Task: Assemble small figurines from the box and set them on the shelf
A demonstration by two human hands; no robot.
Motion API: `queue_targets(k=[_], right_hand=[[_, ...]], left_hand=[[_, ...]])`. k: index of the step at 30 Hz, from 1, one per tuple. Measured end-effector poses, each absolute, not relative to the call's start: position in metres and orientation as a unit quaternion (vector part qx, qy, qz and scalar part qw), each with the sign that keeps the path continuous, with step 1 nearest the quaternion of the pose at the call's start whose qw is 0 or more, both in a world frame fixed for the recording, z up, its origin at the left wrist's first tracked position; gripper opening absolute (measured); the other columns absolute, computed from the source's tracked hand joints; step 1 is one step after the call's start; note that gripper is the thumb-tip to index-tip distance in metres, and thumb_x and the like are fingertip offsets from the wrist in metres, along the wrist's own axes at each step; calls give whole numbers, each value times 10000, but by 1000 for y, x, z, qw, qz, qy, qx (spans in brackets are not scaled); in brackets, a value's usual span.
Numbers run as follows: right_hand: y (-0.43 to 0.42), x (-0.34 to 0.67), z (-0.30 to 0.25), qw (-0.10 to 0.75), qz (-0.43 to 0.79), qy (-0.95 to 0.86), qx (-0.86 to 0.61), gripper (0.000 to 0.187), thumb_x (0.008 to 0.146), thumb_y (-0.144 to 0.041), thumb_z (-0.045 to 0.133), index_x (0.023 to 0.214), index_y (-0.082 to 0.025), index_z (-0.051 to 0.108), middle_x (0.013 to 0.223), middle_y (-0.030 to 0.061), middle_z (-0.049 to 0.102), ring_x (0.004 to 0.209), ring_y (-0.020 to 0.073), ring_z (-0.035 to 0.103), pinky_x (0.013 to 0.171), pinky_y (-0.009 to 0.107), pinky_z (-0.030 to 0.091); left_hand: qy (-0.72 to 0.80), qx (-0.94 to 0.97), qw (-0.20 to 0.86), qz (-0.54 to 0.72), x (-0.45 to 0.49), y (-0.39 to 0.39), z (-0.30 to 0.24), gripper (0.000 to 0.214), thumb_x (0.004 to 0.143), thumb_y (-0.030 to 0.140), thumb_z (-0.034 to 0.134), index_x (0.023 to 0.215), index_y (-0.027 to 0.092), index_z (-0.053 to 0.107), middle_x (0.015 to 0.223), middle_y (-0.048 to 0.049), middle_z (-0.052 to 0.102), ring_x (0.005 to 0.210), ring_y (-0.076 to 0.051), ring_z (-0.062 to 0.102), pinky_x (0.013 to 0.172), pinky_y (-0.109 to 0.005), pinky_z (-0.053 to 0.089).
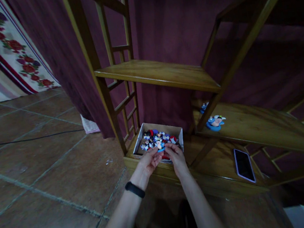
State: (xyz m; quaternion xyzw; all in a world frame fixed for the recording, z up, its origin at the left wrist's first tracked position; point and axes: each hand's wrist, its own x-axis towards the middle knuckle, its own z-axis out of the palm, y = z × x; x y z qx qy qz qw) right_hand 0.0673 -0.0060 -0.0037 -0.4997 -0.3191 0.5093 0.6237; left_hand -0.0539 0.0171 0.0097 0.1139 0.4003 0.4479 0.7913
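Over the front of an open cardboard box point(180, 134), my left hand point(148, 161) and my right hand point(176, 156) come together around a small figurine point(160, 145) with a light blue base. The fingertips of both hands are closed on it from either side. Behind it in the box lie several small toy figures point(151, 134) in white, blue, red and black, heaped together. My fingers cover part of the box's near side. Another figurine point(215, 122) on a blue base stands on the shelf to the right, and a blue one point(204, 107) stands further back beside an upright.
A wooden shelf unit point(157, 74) surrounds the box, with slanted posts and a board above it. A phone point(244, 165) lies on the low board at right. Dark red curtain point(153, 26) hangs behind. A black cable point(30, 139) crosses the tiled floor point(49, 175).
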Motion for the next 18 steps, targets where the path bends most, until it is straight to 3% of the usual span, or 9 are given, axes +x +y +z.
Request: queue_targets(k=[10, 18], right_hand=[[-1, 70, -10, 636, 493, -301, -512, 316, 611, -370, 698, 881, -212, 660, 875, 9, 662, 752, 158, 597, 655, 268, 480], [-2, 74, -12, 635, 512, -314, -487, 270, 630, -357, 701, 853, -212, 653, 849, -4, 668, 757, 151, 603, 682, 274, 483]], left_hand=[[407, 181, 766, 464, -50, 11, 14, 223, 712, 70, 672, 893, 139, 562, 667, -57, 676, 566, -157, 666, 557, -239, 555], [418, 225, 741, 475, -47, 11, 18, 255, 701, 160, 709, 927, 118, 598, 685, -64, 685, 539, -139, 651, 576, -258, 563]])
